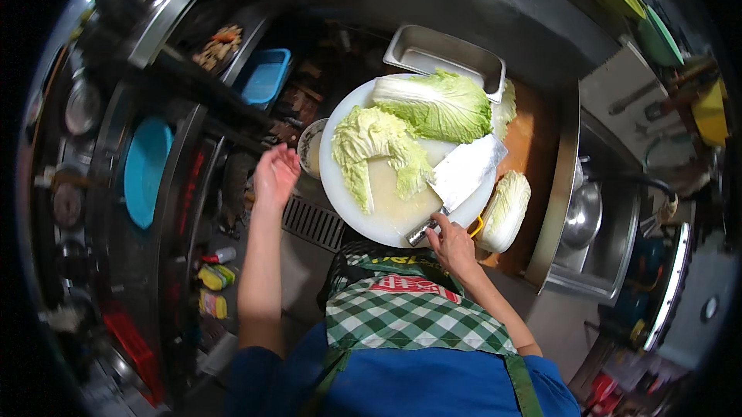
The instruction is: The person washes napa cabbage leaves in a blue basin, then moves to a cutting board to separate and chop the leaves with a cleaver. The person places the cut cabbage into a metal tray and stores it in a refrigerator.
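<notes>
A cleaver (468, 172) lies flat on the round white cutting board (342, 205), its blade pointing away from me. The fingertips of my right hand (455, 246) are at the near part of its metal handle (422, 232); most of the handle shows, and whether they grip it is unclear. My left hand (276, 176) is raised off the board's left side, empty, with fingers loosely bent. A napa cabbage (435, 105) lies across the far part of the board. Left of the blade is a curved piece of pale cabbage leaves (377, 136).
A steel pan (446, 57) stands behind the board. Another napa cabbage (505, 211) and a loose leaf (504, 108) lie to its right. A patterned bowl (312, 147) sits at the board's left edge, above a floor grate (313, 223). A steel sink (603, 260) is farther right.
</notes>
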`<state>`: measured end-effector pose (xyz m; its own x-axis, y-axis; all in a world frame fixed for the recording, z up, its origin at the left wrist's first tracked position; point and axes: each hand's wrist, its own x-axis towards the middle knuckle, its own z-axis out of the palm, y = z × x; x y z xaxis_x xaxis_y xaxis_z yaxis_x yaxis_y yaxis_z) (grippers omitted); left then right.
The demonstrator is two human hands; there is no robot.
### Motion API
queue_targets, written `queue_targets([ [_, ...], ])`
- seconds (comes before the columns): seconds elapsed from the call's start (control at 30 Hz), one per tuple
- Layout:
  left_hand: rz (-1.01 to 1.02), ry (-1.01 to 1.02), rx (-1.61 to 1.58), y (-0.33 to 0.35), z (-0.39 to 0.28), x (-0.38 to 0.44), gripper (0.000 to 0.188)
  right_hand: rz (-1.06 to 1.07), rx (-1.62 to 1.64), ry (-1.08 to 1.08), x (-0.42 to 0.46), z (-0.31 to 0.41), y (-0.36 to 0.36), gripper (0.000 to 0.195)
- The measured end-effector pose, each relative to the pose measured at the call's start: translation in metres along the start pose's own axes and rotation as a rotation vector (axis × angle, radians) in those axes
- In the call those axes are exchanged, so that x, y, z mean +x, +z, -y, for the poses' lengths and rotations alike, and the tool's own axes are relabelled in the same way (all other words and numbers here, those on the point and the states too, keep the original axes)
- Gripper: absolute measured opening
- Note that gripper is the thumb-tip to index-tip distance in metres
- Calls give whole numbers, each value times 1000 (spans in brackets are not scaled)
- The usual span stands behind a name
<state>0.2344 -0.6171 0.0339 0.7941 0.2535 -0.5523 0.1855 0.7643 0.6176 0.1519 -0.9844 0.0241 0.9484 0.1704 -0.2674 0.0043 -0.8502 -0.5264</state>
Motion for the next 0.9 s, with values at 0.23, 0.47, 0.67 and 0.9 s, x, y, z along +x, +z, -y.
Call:
queue_targets([
  [0.23, 370, 604, 1716, 90, 35, 77, 60, -431, -27, 424, 26, 35, 37, 37],
  [0.47, 580, 323, 1973, 124, 61, 97, 77, -668, 933, 734, 2, 27, 8, 60],
  [0.67, 417, 138, 1370, 101, 66, 78, 47, -876, 919, 513, -42, 71, 3, 69],
  [0.9, 224, 46, 936, 55, 91, 71, 56, -622, 432, 559, -22, 97, -28, 14],
])
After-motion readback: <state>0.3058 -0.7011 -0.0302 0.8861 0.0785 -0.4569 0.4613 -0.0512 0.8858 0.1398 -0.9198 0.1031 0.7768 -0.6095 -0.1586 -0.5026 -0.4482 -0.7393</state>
